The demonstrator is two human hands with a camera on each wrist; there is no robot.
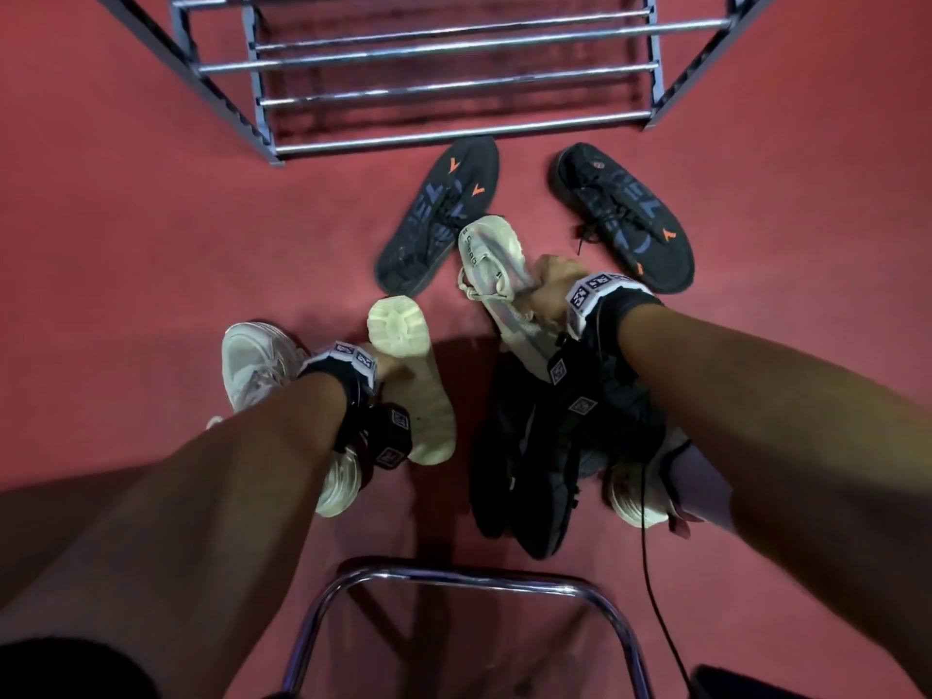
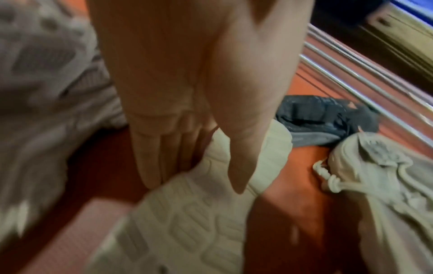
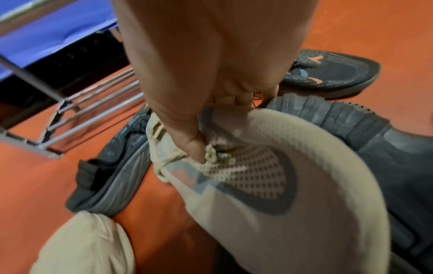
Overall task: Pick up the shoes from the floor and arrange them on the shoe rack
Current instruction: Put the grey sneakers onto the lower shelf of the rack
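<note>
At far left a white shoe [image 1: 252,365] lies on the red floor [image 1: 126,244]. Your left hand [image 2: 187,111] reaches down with straight fingers [image 2: 150,159], close together, touching an upturned cream sole [image 1: 408,375]. Right of it, your right hand [image 1: 552,290] pinches a pale knit shoe [image 1: 497,259] at its opening, fingers curled on the collar. Dark shoes [image 1: 544,446] are piled beneath. Two black shoes [image 1: 439,214] lie before the rack [image 1: 454,88].
</note>
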